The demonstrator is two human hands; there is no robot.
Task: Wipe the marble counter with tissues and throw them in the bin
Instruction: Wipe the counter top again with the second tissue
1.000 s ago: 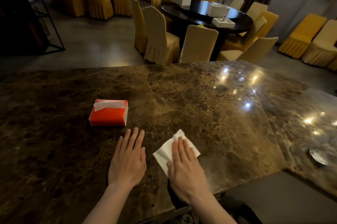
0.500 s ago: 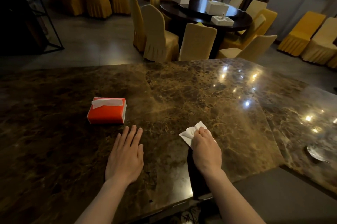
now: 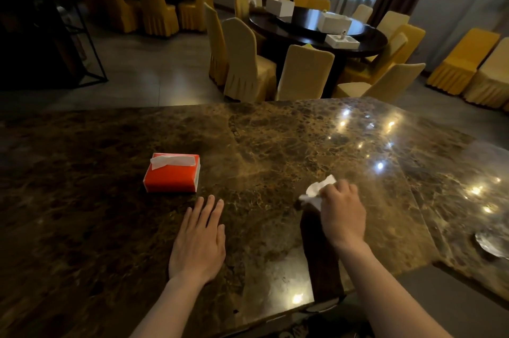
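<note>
A brown marble counter (image 3: 275,139) fills the lower half of the view. My right hand (image 3: 343,213) rests on it at the centre right, fingers closed around a crumpled white tissue (image 3: 316,190) that sticks out past the knuckles. My left hand (image 3: 199,241) lies flat on the stone, palm down, fingers apart and holding nothing. Just beyond its fingertips stands a red tissue box (image 3: 172,172) with a white sheet poking from its top slot. No bin is in view.
A small shiny dish (image 3: 493,244) sits on the counter at the far right. The counter's near edge steps back to the right of my right arm. Beyond the counter stand yellow-covered chairs (image 3: 248,62) around a dark round table (image 3: 316,29).
My right hand has bunched the flat tissue into a wad and slid it away from me and rightward. My left hand stayed flat in place.
</note>
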